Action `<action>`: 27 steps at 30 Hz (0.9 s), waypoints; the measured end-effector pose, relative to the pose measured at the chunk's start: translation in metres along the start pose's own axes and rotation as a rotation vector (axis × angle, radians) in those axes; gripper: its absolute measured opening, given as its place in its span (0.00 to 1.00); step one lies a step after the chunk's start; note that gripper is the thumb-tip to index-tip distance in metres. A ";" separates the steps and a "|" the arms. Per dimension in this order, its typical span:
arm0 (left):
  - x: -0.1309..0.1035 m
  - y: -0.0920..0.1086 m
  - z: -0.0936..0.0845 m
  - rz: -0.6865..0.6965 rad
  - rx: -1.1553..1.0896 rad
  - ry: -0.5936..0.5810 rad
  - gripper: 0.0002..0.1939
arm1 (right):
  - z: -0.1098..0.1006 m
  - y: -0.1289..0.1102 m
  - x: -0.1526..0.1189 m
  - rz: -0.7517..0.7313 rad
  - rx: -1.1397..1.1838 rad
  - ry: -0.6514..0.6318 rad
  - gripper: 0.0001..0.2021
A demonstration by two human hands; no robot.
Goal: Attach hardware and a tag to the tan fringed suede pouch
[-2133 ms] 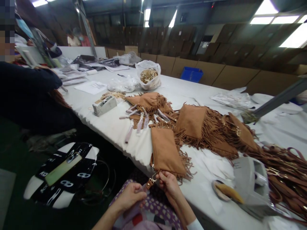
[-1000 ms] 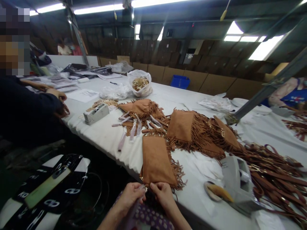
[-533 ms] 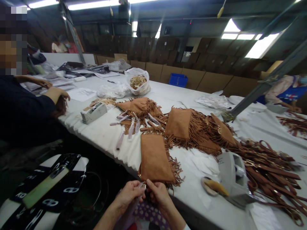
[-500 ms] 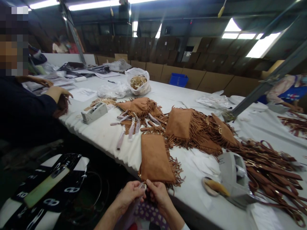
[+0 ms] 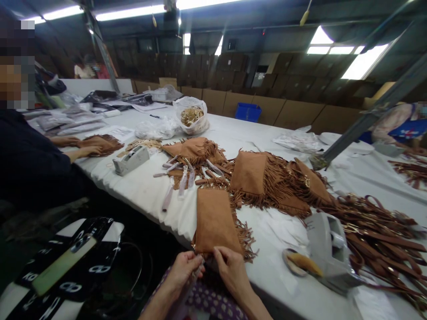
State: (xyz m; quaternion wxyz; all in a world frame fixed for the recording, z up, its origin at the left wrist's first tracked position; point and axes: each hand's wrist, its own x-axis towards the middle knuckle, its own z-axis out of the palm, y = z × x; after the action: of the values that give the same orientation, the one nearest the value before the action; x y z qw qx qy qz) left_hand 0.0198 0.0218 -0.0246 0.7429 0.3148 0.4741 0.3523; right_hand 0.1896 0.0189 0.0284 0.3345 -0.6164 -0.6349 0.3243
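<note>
Left hand: the left hand (image 5: 182, 272) is at the near edge of the bench, fingers pinched together at the near left corner of the tan suede fringed pouch (image 5: 215, 222); what small part it pinches is hidden.
Right hand: the right hand (image 5: 231, 271) is just beside the left one, fingertips pressed on the near edge of the same pouch.
Pouch: it lies flat on the white bench (image 5: 147, 186), its near end over the bench edge, fringe along its right side.
Far of the pouch: a heap of more tan fringed pouches (image 5: 267, 178), with pale wrapped strap ends (image 5: 182, 178) to the left of them.
Right: a grey tape dispenser (image 5: 328, 251) stands near, and a pile of brown leather straps (image 5: 380, 231) lies behind it.
Left: a second grey tape dispenser (image 5: 130, 160); beside it another person's hand (image 5: 87, 151) rests on a fringed piece.
Far: a white plastic bag of pale parts (image 5: 191, 115).
</note>
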 end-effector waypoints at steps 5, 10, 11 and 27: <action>0.013 0.008 -0.002 0.025 -0.086 0.100 0.25 | -0.008 0.023 0.026 -0.181 -0.234 0.166 0.14; 0.029 0.028 -0.006 -0.010 -0.236 0.113 0.22 | 0.008 0.045 0.028 -0.179 -0.148 0.164 0.16; 0.031 0.032 -0.007 -0.022 -0.243 0.109 0.22 | 0.010 0.042 0.023 -0.177 -0.117 0.187 0.16; 0.010 0.042 -0.015 -0.003 -0.175 -0.057 0.26 | 0.072 0.006 0.022 0.234 0.531 -0.200 0.30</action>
State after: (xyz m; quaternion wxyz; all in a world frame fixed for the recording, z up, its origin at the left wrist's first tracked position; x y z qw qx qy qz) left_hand -0.0005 0.0556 -0.0007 0.7814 0.2580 0.4204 0.3823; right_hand 0.1329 0.0413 -0.0166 0.3801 -0.5415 -0.4823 0.5742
